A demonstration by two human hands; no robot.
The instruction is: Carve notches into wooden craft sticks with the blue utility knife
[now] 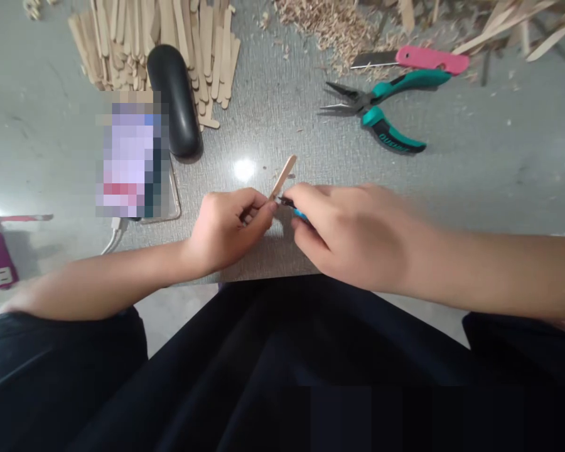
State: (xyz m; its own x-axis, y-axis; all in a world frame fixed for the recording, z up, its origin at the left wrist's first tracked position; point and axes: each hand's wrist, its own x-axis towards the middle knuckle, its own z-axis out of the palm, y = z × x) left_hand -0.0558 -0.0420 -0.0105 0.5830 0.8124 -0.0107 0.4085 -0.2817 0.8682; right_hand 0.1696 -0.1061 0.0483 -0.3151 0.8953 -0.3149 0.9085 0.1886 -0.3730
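Observation:
Pinched between the thumb and fingers of my left hand (235,226) is a wooden craft stick (284,176), its rounded end pointing up and to the right. My right hand (353,226) is closed around a small hand tool (301,215) with a blue handle and a dark tip. That tip is right by the lower part of the stick, close to my left fingertips. Most of the tool is hidden under my right fingers, so I cannot tell its exact kind or whether it touches the stick.
Green-handled needle-nose pliers (365,103) lie spread beside a pink-handled knife (428,59) with its blade out. Wood shavings (329,28) are heaped behind them. At the back left are many craft sticks (216,50), a black case (174,100) and a blurred-out phone (127,163) with a cable.

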